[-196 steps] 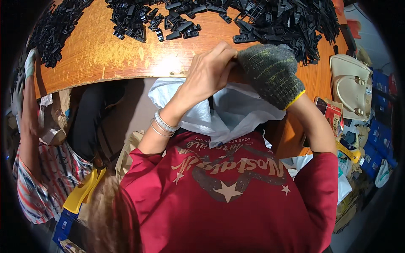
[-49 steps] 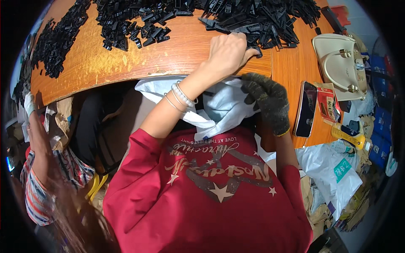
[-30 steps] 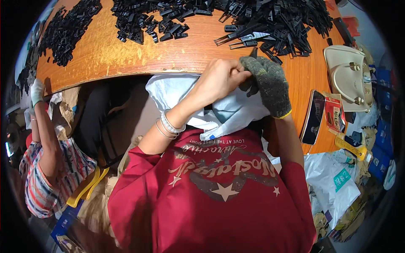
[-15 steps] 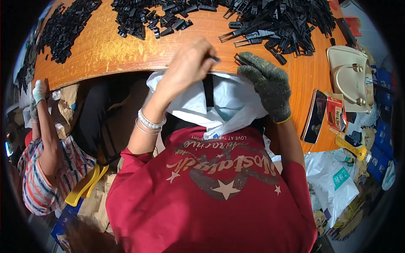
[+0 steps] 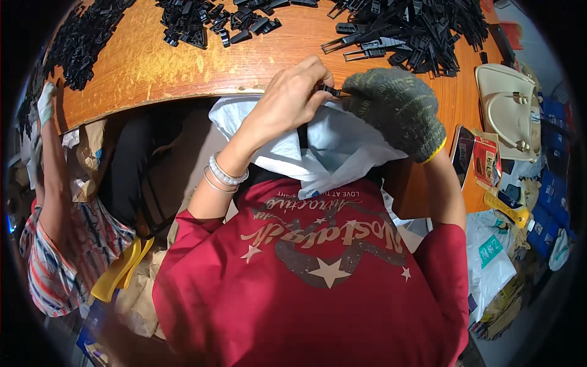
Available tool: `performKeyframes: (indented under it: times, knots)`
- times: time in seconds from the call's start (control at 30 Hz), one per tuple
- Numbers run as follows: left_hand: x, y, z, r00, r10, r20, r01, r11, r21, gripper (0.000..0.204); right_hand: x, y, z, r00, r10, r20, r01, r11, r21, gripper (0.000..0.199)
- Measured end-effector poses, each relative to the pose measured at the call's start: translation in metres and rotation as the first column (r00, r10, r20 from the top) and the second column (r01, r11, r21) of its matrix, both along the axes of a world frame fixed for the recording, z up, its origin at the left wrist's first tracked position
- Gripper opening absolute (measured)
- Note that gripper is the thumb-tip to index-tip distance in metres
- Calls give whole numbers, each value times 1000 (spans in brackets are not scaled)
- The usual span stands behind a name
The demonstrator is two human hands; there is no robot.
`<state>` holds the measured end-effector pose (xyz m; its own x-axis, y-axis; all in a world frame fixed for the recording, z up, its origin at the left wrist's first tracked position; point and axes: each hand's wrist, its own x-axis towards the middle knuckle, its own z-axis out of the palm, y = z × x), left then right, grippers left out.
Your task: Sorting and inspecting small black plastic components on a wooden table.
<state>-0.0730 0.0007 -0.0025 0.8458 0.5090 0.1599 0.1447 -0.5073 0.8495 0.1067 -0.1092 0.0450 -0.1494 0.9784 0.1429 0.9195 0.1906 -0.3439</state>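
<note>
At the table's near edge my bare left hand (image 5: 293, 95) pinches a small black plastic part (image 5: 331, 90). My right hand (image 5: 397, 107), in a dark grey knitted glove with a yellow cuff, meets it from the other side. The gloved fingers are curled closed around the part's other end, which they mostly hide. Whether this is one piece or two joined together I cannot tell. Below both hands a white plastic bag (image 5: 354, 144) lies spread over my lap.
Piles of black plastic parts (image 5: 422, 30) cover the wooden table's (image 5: 171, 70) far side. To the right are a beige handbag (image 5: 507, 104), a phone (image 5: 463, 147), a red packet (image 5: 486, 162) and a yellow-handled tool (image 5: 507, 210). At the left sits another person in a striped top (image 5: 73, 251).
My hands, apart before, have come together at the black part. The left moved right, and the gloved right hand turned and curled inward, its forearm swinging outward.
</note>
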Motion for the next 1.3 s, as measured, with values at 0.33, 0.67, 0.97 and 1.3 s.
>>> performKeyframes:
  times: [0.33, 0.67, 0.97, 1.3]
  knots:
    - [-2, 0, -6, 996, 26, 90, -18, 995, -97, 20, -14, 22, -10, 942, 160, 296, -144, 987, -73, 18]
    - [-2, -4, -9, 984, 80, 162, -66, 994, -90, 18, -15, 24, 1, 981, -28, 192, 63, 982, -176, 30]
    - [-8, -4, -1, 925, 95, 367, 252, 571, -782, 19, -16, -38, 12, 359, -593, -721, 326, 803, -499, 31]
    - [9, -27, 1, 992, 32, 125, 100, 414, -905, 12, -23, -49, -6, 264, -440, -858, 207, 895, -395, 30]
